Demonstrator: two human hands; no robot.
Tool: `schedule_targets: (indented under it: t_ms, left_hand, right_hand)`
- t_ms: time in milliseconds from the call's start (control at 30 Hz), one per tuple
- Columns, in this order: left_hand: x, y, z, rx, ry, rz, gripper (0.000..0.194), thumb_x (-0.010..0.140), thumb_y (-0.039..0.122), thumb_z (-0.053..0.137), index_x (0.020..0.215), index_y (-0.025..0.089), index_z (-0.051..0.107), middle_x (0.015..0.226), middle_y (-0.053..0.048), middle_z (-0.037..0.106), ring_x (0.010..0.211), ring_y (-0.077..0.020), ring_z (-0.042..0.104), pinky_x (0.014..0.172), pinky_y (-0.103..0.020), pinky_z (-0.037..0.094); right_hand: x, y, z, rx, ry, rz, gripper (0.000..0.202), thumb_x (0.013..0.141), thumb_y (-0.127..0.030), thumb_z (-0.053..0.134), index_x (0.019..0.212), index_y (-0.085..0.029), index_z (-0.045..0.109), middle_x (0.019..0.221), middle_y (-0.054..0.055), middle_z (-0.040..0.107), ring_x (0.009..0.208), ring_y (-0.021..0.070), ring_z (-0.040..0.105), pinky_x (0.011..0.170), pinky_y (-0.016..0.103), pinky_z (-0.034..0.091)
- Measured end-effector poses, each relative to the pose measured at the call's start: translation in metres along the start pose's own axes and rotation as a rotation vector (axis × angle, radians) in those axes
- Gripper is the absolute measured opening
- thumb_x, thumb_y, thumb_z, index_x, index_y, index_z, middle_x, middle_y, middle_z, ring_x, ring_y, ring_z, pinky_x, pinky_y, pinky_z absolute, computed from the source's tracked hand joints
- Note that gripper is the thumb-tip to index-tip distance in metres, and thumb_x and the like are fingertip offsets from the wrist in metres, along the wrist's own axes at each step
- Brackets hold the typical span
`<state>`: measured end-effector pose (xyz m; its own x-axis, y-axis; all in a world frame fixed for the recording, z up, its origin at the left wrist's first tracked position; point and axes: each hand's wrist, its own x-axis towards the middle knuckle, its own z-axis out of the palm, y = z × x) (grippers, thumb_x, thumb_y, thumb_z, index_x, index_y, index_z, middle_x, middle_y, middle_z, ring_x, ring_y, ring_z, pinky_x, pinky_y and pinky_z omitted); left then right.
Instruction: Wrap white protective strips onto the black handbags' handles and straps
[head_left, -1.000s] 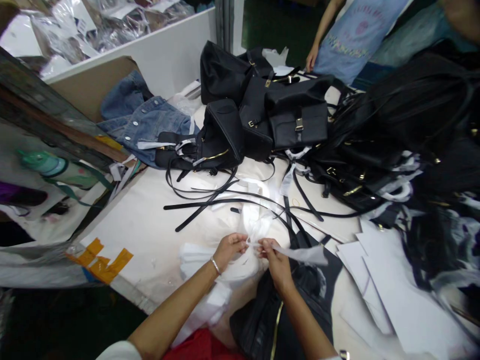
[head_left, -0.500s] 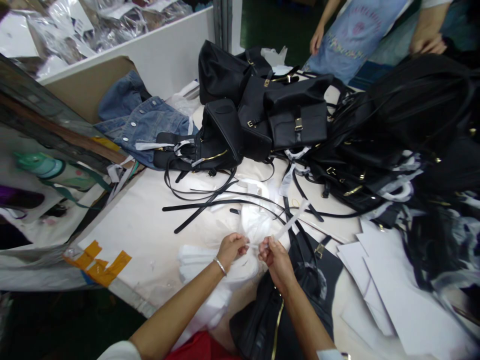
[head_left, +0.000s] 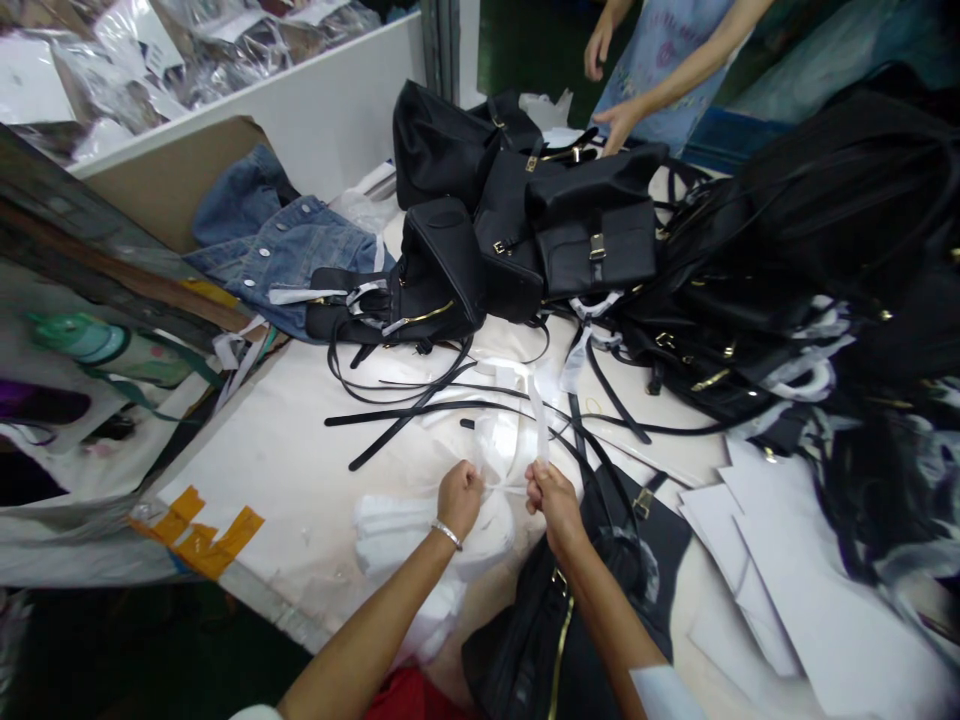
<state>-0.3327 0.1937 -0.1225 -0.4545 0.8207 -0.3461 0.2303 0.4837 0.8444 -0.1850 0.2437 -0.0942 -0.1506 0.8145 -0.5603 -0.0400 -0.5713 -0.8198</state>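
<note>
My left hand (head_left: 460, 500) is closed on one end of a thin white strip, at the left of a bundle of white soft sheets (head_left: 382, 530). My right hand (head_left: 553, 500) pinches the other side of the same white strip (head_left: 540, 420), whose loose end stands up above the fingers. Between the two hands the strip runs across the bundle's gathered middle. A black backpack (head_left: 517, 640) with a gold zip lies under my right forearm. Long black straps (head_left: 420, 408) stretch across the table beyond my hands.
Several black bags (head_left: 450, 260) are heaped at the back and right. White paper sheets (head_left: 795, 580) lie at the right. A denim jacket (head_left: 300, 250) is at the back left, near a green-lidded bottle (head_left: 97, 340). Across the table stands a co-worker, one hand (head_left: 619, 125) by the bags.
My hands have moved apart, drawing the strip out between them, and its loose end has swung more upright. The co-worker has shifted left and reaches toward the bags.
</note>
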Motion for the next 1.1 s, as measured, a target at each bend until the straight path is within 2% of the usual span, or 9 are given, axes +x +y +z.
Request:
schedule_targets:
  t_ms: [133,300,433,533,600,767,933,1100]
  left_hand:
    - [-0.001,0.001,-0.003,-0.034,-0.015,-0.028,0.024,0.071,0.024,0.053,0.052,0.018,0.039,0.045,0.008,0.034,0.047,-0.0079,0.033,0.049,-0.021,0.023]
    - [-0.006,0.008,-0.017,-0.197,-0.068,-0.034,0.027,0.075,0.034,0.055,0.057,0.019,0.041,0.047,0.008,0.036,0.047,-0.0074,0.034,0.048,-0.02,0.027]
    - [-0.011,0.006,-0.022,-0.233,-0.101,-0.049,0.029,0.075,0.036,0.055,0.058,0.019,0.04,0.051,0.007,0.043,0.05,-0.0082,0.043,0.051,-0.019,0.034]
    - [-0.015,0.002,-0.022,-0.175,-0.183,-0.015,0.025,0.076,0.036,0.054,0.062,0.019,0.044,0.054,0.006,0.048,0.054,-0.0094,0.049,0.055,-0.02,0.037]
    - [-0.016,0.0,-0.022,-0.131,-0.231,-0.029,0.022,0.077,0.035,0.053,0.063,0.02,0.046,0.051,0.007,0.048,0.05,-0.0097,0.049,0.051,-0.02,0.035]
    - [-0.016,-0.001,-0.019,-0.085,-0.161,-0.036,0.023,0.076,0.031,0.052,0.058,0.02,0.043,0.044,0.008,0.043,0.044,-0.0089,0.044,0.047,-0.02,0.031]
    - [-0.013,-0.005,-0.012,-0.186,-0.124,-0.13,0.02,0.071,0.027,0.054,0.056,0.019,0.044,0.041,0.008,0.045,0.042,-0.0081,0.042,0.046,-0.019,0.029]
    - [-0.011,-0.006,-0.009,-0.253,-0.123,-0.148,0.018,0.067,0.026,0.056,0.054,0.018,0.047,0.039,0.008,0.044,0.039,-0.0075,0.04,0.044,-0.019,0.029]
  right_hand:
    - [-0.01,-0.009,-0.003,-0.037,0.021,-0.043,0.035,0.083,-0.052,0.048,0.073,-0.019,0.053,0.045,-0.009,0.03,0.04,0.0067,0.027,0.038,0.02,0.029]
    - [-0.024,-0.019,-0.004,-0.096,-0.001,-0.091,0.035,0.085,-0.052,0.045,0.075,-0.019,0.054,0.045,-0.009,0.031,0.039,0.0071,0.03,0.04,0.02,0.028]
    - [-0.025,-0.015,-0.011,-0.143,-0.02,-0.047,0.037,0.084,-0.055,0.046,0.073,-0.019,0.052,0.044,-0.008,0.037,0.04,0.0079,0.035,0.043,0.021,0.03]
    - [-0.025,-0.009,-0.02,-0.205,-0.057,-0.055,0.038,0.083,-0.055,0.047,0.073,-0.019,0.053,0.045,-0.006,0.043,0.042,0.0091,0.04,0.047,0.022,0.032]
    - [-0.025,-0.005,-0.024,-0.227,-0.04,-0.062,0.039,0.082,-0.057,0.047,0.072,-0.019,0.053,0.044,-0.007,0.041,0.041,0.0092,0.039,0.046,0.023,0.032]
    - [-0.026,0.001,-0.02,-0.19,0.009,-0.053,0.04,0.079,-0.059,0.048,0.071,-0.02,0.053,0.043,-0.008,0.036,0.039,0.0091,0.035,0.042,0.023,0.031]
    - [-0.024,0.004,-0.021,-0.15,0.049,-0.042,0.039,0.078,-0.058,0.052,0.07,-0.019,0.053,0.043,-0.008,0.033,0.039,0.0079,0.031,0.04,0.022,0.029]
    - [-0.021,0.016,-0.028,-0.042,0.096,0.038,0.04,0.073,-0.059,0.057,0.069,-0.019,0.053,0.043,-0.009,0.031,0.039,0.0067,0.027,0.038,0.02,0.029]
